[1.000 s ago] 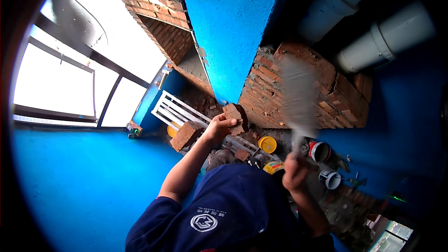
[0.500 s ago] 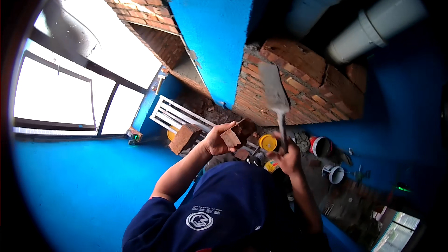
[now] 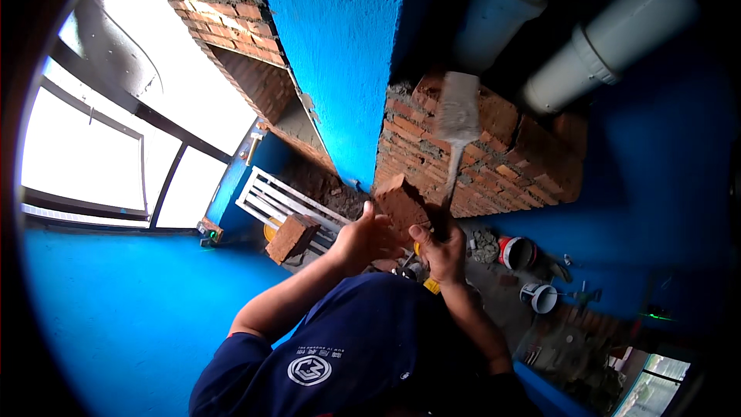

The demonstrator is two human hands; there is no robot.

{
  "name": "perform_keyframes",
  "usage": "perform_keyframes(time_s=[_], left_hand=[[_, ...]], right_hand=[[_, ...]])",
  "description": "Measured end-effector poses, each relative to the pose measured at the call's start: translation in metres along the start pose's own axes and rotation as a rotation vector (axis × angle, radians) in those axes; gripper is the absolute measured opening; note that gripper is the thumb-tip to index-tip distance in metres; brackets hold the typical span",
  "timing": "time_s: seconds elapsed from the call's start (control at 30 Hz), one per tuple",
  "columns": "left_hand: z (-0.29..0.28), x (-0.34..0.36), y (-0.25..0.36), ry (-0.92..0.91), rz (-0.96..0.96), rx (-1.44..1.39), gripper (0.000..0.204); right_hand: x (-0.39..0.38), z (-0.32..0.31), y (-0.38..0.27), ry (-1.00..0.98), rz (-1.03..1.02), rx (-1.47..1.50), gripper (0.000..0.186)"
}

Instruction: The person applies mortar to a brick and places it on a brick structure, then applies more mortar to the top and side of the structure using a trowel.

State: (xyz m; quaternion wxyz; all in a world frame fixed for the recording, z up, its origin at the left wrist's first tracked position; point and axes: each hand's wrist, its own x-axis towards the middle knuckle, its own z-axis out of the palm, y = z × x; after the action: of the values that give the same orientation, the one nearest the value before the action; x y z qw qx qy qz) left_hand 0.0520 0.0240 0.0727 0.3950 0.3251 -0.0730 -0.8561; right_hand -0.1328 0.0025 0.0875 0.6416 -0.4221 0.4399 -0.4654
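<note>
A person's left hand (image 3: 363, 238) clamps a red brick (image 3: 401, 202) just below the half-built brick wall (image 3: 478, 154), while the right hand (image 3: 444, 251), fingers wrapped on a trowel (image 3: 455, 120), has swung its blurred blade lower, toward the brick.

The flat grey metal blade of my trowel (image 3: 457, 116) is motion-blurred. My left hand (image 3: 363, 238) covers part of the rough red brick piece (image 3: 401, 202); my dark blue cap (image 3: 363, 355) hides my forearms' near ends.
</note>
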Motion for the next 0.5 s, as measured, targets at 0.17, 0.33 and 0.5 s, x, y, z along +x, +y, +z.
perform_keyframes(time_s=[0.17,0.33,0.5], left_hand=[[0.056,0.006,0.004,0.041,0.494,0.469,0.046],[0.065,0.025,0.02,-0.028,0.521,0.346,0.049],[0.037,0.033,0.023,0.061,0.407,0.263,0.04]], right_hand=[[0.014,0.009,-0.006,0.192,-0.278,-0.088,0.041],[0.007,0.006,-0.026,0.207,-0.28,-0.114,0.039],[-0.012,-0.037,0.002,0.252,-0.217,-0.324,0.022]])
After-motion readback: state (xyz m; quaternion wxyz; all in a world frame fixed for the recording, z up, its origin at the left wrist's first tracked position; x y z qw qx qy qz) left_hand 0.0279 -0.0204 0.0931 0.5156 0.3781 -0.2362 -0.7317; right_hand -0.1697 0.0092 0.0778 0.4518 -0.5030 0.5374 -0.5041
